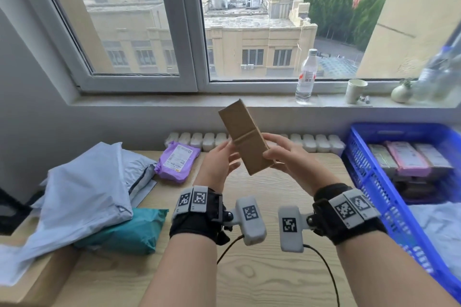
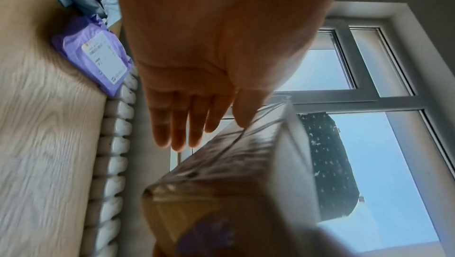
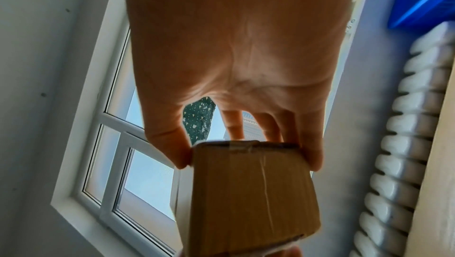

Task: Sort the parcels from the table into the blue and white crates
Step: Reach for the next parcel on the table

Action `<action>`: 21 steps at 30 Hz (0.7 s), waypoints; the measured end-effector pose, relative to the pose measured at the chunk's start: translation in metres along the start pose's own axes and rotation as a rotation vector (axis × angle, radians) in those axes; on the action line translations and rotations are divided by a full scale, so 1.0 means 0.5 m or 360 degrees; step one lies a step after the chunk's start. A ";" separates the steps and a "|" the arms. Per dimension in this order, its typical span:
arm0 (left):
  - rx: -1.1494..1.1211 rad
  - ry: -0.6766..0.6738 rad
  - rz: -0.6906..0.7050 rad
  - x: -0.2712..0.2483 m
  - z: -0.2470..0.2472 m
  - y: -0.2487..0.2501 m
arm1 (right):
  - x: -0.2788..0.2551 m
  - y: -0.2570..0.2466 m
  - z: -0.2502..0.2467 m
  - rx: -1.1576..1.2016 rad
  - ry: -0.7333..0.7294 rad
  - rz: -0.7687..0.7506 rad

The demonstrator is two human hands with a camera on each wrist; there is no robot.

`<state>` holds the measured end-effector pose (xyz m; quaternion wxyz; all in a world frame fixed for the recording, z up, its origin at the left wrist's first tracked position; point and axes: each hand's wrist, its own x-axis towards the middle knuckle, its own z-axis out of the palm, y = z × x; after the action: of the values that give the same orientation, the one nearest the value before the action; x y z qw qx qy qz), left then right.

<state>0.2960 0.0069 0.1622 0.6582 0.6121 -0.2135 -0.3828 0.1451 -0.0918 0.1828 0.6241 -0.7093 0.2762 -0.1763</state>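
Observation:
I hold a long brown cardboard box [image 1: 243, 139] tilted up above the wooden table [image 1: 249, 281]. My right hand [image 1: 272, 154] pinches its lower end between thumb and fingers; the right wrist view shows that grip, right hand [image 3: 248, 156] on the box [image 3: 251, 193]. My left hand [image 1: 230, 157] is on the box's left side. In the left wrist view the left hand [image 2: 209, 134] has straight fingers, and only the thumb touches the taped box [image 2: 234, 173]. The blue crate [image 1: 374, 182] stands to the right with several parcels inside.
A purple parcel [image 1: 178, 161] lies at the table's back left, with pale blue poly bags [image 1: 87, 194] and a teal parcel [image 1: 129, 229] at the left. A radiator [image 1: 311, 144] runs behind the table. A bottle [image 1: 306, 77], a cup [image 1: 355, 91] and a small vase [image 1: 400, 92] stand on the sill.

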 end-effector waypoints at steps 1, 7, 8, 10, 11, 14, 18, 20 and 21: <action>0.0007 -0.0022 -0.0014 -0.001 -0.007 0.001 | -0.003 -0.004 0.014 -0.0004 -0.0023 -0.0008; 0.0076 -0.0054 0.0076 -0.009 -0.039 0.026 | -0.019 -0.019 0.051 -0.0166 0.0257 -0.0200; 0.0122 -0.0050 0.0100 -0.010 -0.043 0.028 | -0.020 -0.019 0.052 -0.0185 0.0336 -0.0247; 0.0221 -0.0021 0.0154 -0.010 -0.047 0.032 | -0.021 -0.021 0.054 -0.0234 0.0479 -0.0349; 0.0264 -0.0005 0.0184 -0.010 -0.048 0.034 | -0.023 -0.024 0.057 -0.0270 0.0535 -0.0393; 0.0361 0.0089 0.0285 -0.012 -0.046 0.042 | -0.025 -0.031 0.064 -0.0335 0.0584 -0.0421; 0.0403 0.0187 0.0400 -0.023 -0.044 0.064 | -0.024 -0.034 0.064 -0.0366 0.0538 -0.0371; 0.0359 0.0158 0.0418 -0.031 -0.041 0.076 | -0.027 -0.042 0.062 -0.0232 0.0531 -0.0354; 0.0348 0.0152 0.0424 -0.035 -0.041 0.082 | -0.031 -0.047 0.060 -0.0161 0.0515 -0.0346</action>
<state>0.3104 0.0316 0.2020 0.6420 0.6638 -0.3017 -0.2372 0.1551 -0.0570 0.2024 0.5125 -0.7277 0.3033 -0.3403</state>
